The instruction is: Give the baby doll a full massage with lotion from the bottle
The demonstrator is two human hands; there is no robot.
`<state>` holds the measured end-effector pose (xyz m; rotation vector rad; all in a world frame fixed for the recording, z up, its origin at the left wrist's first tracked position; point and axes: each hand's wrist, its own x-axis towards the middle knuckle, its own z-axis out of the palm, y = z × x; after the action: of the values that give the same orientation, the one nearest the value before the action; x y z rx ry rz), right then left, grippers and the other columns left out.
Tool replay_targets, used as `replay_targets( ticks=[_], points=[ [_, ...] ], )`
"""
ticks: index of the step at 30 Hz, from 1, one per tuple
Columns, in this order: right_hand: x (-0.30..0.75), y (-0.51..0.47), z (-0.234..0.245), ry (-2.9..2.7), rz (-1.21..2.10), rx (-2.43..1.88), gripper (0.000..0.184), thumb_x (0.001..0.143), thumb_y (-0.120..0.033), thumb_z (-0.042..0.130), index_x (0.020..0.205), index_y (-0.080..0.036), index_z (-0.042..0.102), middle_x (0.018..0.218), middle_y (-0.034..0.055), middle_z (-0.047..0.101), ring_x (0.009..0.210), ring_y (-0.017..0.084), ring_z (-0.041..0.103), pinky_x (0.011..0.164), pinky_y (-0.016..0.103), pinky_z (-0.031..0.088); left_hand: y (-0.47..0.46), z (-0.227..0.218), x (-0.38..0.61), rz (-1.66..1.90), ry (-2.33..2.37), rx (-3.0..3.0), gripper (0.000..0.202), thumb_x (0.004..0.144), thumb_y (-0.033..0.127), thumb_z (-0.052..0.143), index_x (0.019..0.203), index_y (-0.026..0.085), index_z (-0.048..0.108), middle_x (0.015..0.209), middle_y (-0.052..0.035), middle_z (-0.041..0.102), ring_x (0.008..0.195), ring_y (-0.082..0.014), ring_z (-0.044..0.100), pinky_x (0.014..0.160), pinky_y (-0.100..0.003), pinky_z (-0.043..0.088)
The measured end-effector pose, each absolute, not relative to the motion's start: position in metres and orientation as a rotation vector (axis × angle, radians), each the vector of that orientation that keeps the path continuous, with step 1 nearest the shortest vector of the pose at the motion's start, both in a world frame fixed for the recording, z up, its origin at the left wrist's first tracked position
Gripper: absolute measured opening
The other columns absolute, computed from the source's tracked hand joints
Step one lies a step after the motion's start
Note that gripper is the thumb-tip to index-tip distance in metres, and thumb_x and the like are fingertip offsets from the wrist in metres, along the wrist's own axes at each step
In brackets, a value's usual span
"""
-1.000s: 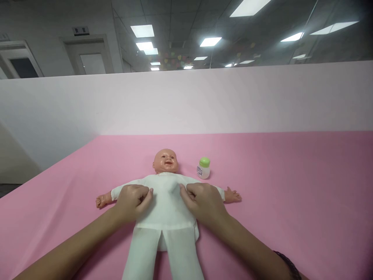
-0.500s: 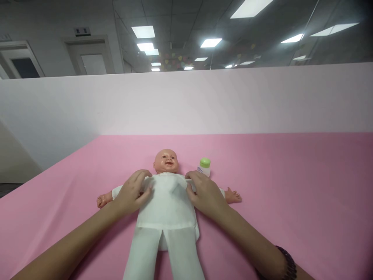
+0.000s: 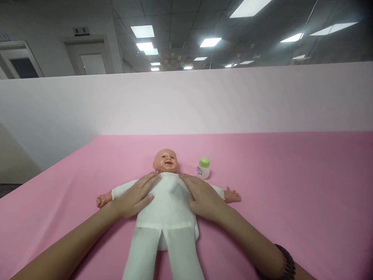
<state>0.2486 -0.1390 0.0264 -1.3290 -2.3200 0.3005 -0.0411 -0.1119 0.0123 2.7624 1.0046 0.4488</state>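
A baby doll (image 3: 166,210) in a white cloth outfit lies on its back, head away from me, arms spread wide. My left hand (image 3: 136,198) rests with fingers stretched out on the left side of the doll's chest, fingertips near its collar. On the chest's other side, my right hand (image 3: 204,196) lies flat with fingers extended, its tips also close to the collar. Neither hand grips anything. Both cover parts of the doll's upper arms and shoulders. Past my right hand stands a small clear jar (image 3: 203,168) with a green lid, upright beside the doll's head.
The doll lies on a pink-covered table (image 3: 291,186). A white panel (image 3: 204,103) rises along the table's far edge and left side. Behind it are doors and a ceiling with lights. A dark band circles my right forearm.
Both hands have flattened onto the doll's chest, their curled fingers stretching out and moving inward toward the collar. More of the doll's sleeves and the jar now shows.
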Motion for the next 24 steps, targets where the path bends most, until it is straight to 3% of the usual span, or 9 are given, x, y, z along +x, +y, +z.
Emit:
replay_targets(
  ticks=[7,10,14,18,24],
  points=[
    [0.249,-0.138,0.027,-2.398,0.387,-1.463,0.063,0.090,-0.017,0.035,0.153,-0.020,0.031,0.156,0.0063,0.032,0.145,0.024,0.028,0.119,0.048,0.023,-0.109,0.006,-0.041,0.466,1.040,2.810,0.064,0.103,0.042,0.029,0.157,0.025,0.000,0.164,-0.0059,0.011,0.150,-0.0279,0.015,0.123,-0.047,0.022],
    [0.247,-0.140,0.029,-2.378,0.470,-1.547,0.059,0.100,-0.040,0.031,0.156,-0.024,0.024,0.159,0.0040,0.023,0.149,0.025,0.019,0.121,0.049,0.019,-0.108,0.007,-0.040,0.465,1.058,2.801,0.066,0.103,0.043,0.030,0.157,0.024,-0.001,0.164,-0.0065,0.011,0.150,-0.0276,0.015,0.123,-0.046,0.023],
    [0.245,-0.144,0.032,-2.361,0.582,-1.621,0.079,0.095,-0.072,0.021,0.158,-0.025,0.013,0.162,0.0014,0.012,0.151,0.027,0.009,0.122,0.051,0.013,-0.109,0.012,-0.041,0.362,1.104,2.762,0.067,0.103,0.047,0.031,0.157,0.025,-0.002,0.164,-0.0060,0.008,0.151,-0.0270,0.012,0.123,-0.046,0.021],
    [0.247,-0.144,0.030,-2.345,0.607,-1.667,0.088,0.091,-0.079,0.017,0.158,-0.023,0.007,0.162,-0.0005,0.007,0.151,0.027,0.005,0.123,0.051,0.010,-0.108,0.014,-0.045,0.257,1.169,2.752,0.070,0.102,0.051,0.029,0.156,0.024,-0.007,0.163,-0.0078,0.004,0.151,-0.0277,0.011,0.123,-0.048,0.017],
    [0.254,-0.141,0.027,-2.329,0.561,-1.826,0.095,0.089,-0.081,0.016,0.158,-0.017,0.008,0.162,0.0053,0.004,0.151,0.030,0.006,0.123,0.049,0.012,-0.104,0.007,-0.052,0.156,1.254,2.750,0.071,0.101,0.055,0.025,0.154,0.024,-0.011,0.163,-0.0079,0.005,0.151,-0.0279,0.009,0.123,-0.050,0.010]
  ],
)
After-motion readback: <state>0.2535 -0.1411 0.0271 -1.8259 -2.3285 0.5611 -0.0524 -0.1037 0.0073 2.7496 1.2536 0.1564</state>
